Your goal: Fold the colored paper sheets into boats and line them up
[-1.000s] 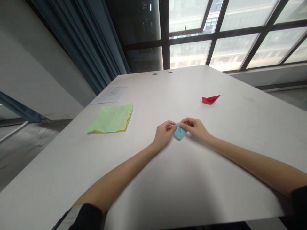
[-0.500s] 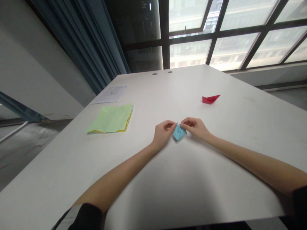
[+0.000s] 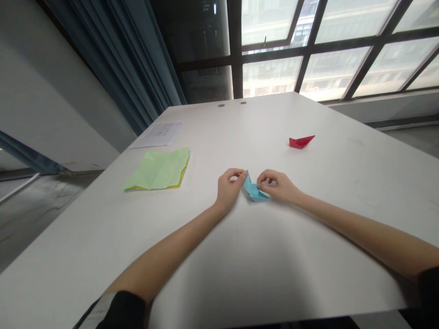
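A small light-blue folded paper boat is between my two hands, low over the white table. My left hand pinches its raised left tip between thumb and forefinger. On the other side, the thumb and fingertips of my right hand are closed on the boat's upper right edge. The boat's left end points up and its right end tapers towards the right. My fingertips cover part of its far side.
Beyond my right hand a red folded paper boat stands on the table. To the left lies a stack of green and yellow paper sheets, with a printed white sheet behind it. A blue curtain hangs at the back left.
The blue paper has been pulled wider, from a compact diamond into a boat shape with a raised left tip. My left hand has shifted slightly left.
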Tool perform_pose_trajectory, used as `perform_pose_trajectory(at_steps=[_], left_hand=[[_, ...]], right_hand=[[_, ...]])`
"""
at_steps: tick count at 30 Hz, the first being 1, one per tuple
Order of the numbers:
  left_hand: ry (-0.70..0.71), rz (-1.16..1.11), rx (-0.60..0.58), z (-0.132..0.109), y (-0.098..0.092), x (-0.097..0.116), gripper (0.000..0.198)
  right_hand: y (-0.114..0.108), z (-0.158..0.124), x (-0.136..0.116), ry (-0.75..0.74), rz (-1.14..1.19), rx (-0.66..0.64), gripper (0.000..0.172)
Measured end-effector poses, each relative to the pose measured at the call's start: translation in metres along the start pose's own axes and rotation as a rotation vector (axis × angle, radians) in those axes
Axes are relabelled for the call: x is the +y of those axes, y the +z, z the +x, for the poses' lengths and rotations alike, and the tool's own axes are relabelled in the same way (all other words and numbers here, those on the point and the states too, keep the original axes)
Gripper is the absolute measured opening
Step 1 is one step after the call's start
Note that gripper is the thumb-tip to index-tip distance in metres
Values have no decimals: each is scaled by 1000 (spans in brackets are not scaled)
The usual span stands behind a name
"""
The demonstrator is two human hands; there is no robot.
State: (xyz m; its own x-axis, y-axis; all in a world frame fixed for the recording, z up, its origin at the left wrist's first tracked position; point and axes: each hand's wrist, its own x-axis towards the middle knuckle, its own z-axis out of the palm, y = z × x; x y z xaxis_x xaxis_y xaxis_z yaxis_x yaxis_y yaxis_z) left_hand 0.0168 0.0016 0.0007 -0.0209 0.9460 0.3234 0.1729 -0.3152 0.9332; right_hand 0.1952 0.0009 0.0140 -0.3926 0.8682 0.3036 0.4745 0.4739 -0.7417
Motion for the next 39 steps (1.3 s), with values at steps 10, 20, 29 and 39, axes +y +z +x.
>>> perform_pose_trajectory(at_steps=[10, 20, 29, 39], left_hand=[[-101, -198, 52, 4, 0, 1, 21], [-232, -349, -138, 0, 4, 6, 33], [-261, -403, -98, 2, 5, 1, 32], [-173, -330, -143, -1, 5, 6, 30]], right_hand=[[2, 5, 13, 165, 177, 187, 13], [4, 4, 15, 257, 367, 273, 24], [6, 1, 11, 156, 298, 200, 22], [9, 2, 10, 240, 416, 156, 39]])
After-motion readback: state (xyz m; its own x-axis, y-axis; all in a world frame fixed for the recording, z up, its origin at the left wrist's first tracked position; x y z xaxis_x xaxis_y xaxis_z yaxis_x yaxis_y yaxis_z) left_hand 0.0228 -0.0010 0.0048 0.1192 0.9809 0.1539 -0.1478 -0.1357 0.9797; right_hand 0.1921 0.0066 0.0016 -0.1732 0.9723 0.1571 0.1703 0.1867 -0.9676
